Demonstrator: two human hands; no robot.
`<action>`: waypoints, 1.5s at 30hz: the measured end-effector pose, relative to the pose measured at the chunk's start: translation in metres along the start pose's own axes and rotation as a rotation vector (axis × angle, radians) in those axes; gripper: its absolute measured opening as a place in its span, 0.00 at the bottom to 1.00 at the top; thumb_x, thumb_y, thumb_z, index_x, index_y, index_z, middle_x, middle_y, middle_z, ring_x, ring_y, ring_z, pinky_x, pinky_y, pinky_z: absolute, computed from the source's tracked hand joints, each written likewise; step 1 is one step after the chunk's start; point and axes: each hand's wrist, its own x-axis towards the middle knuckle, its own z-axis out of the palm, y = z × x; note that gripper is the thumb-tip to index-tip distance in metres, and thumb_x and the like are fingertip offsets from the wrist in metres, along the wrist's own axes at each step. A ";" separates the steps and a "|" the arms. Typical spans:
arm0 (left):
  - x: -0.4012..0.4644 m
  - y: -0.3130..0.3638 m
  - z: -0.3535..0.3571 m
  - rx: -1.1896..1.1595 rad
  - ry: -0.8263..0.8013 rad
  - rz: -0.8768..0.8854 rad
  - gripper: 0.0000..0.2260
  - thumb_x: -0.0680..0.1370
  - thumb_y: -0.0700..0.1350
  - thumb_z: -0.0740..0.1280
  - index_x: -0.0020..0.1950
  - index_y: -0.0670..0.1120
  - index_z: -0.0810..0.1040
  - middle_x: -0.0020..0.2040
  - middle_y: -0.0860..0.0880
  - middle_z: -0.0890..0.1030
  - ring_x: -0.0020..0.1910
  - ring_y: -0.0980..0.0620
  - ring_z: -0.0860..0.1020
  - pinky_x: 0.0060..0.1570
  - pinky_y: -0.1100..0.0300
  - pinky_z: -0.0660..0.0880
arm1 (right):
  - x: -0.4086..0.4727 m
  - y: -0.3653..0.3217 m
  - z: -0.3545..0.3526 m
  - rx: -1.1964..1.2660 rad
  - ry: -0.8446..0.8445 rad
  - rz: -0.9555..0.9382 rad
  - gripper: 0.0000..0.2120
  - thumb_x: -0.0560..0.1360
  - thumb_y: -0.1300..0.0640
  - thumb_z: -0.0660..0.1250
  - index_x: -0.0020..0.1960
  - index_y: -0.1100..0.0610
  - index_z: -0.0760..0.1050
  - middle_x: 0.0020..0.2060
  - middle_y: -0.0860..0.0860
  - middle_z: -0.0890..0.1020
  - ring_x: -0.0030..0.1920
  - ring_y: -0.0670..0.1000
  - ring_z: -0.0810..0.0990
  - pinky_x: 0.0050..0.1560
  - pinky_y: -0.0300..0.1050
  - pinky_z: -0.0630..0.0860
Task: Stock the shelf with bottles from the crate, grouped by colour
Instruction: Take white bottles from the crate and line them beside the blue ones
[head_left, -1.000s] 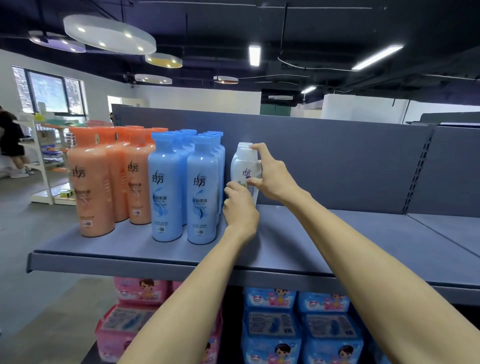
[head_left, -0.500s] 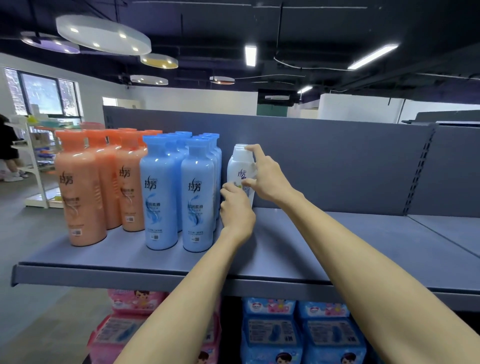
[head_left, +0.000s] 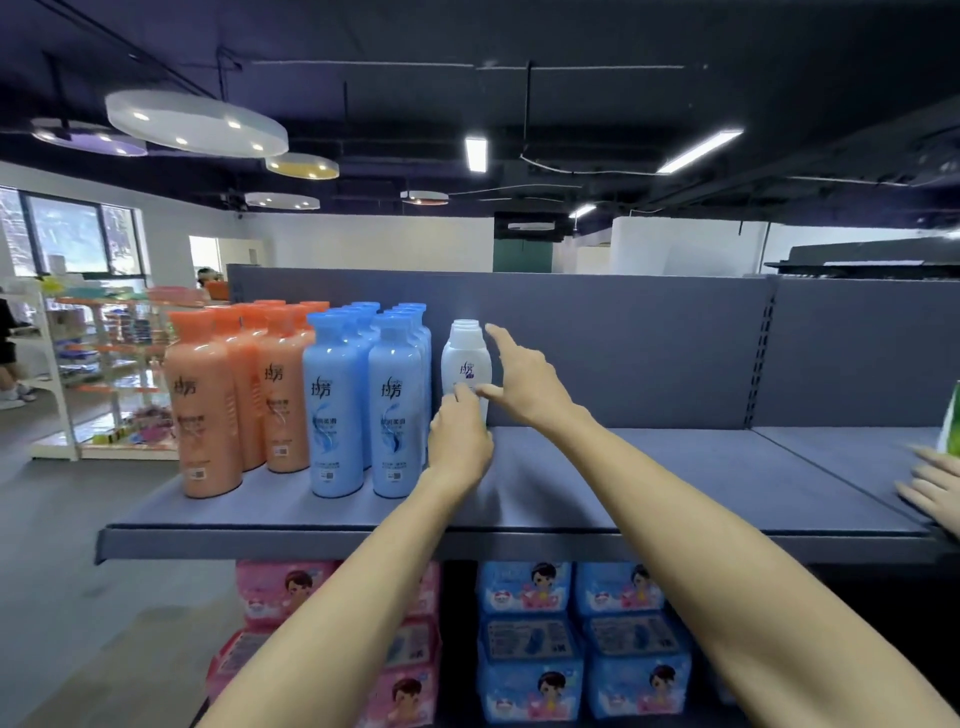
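The shelf (head_left: 623, 499) is matt grey painted metal; standing on it, the orange bottles (head_left: 208, 410), blue bottles (head_left: 332, 410) and white bottle (head_left: 464, 358) are smooth glossy plastic, and below it lie shiny plastic-wrapped packs (head_left: 530, 639)

A white bottle (head_left: 466, 364) is standing up at the back of the grey shelf (head_left: 649, 483), just beside the blue bottles (head_left: 363, 400). Orange bottles (head_left: 234, 395) are standing further left.

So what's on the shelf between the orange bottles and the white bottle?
In the head view, the blue bottles stand in rows between the orange bottles and the white bottle; nothing else sits there.
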 end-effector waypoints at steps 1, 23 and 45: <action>-0.004 0.001 -0.003 0.003 0.003 0.016 0.15 0.77 0.38 0.65 0.62 0.39 0.67 0.58 0.41 0.75 0.57 0.40 0.76 0.45 0.55 0.68 | -0.006 -0.001 -0.005 -0.011 0.005 -0.014 0.38 0.74 0.53 0.73 0.77 0.48 0.56 0.59 0.58 0.79 0.59 0.60 0.77 0.57 0.55 0.75; -0.192 -0.029 0.016 -0.132 0.023 0.334 0.27 0.74 0.38 0.72 0.72 0.44 0.71 0.65 0.49 0.76 0.60 0.49 0.78 0.54 0.52 0.78 | -0.217 0.059 0.007 -0.014 0.012 -0.029 0.27 0.76 0.52 0.72 0.72 0.51 0.69 0.54 0.52 0.82 0.56 0.53 0.81 0.56 0.55 0.78; -0.505 -0.162 0.325 -0.054 -0.897 -0.119 0.26 0.77 0.43 0.70 0.74 0.45 0.68 0.65 0.44 0.76 0.58 0.43 0.78 0.55 0.50 0.76 | -0.562 0.250 0.289 0.000 -0.828 0.618 0.28 0.74 0.53 0.72 0.72 0.49 0.69 0.56 0.55 0.81 0.54 0.59 0.80 0.52 0.50 0.77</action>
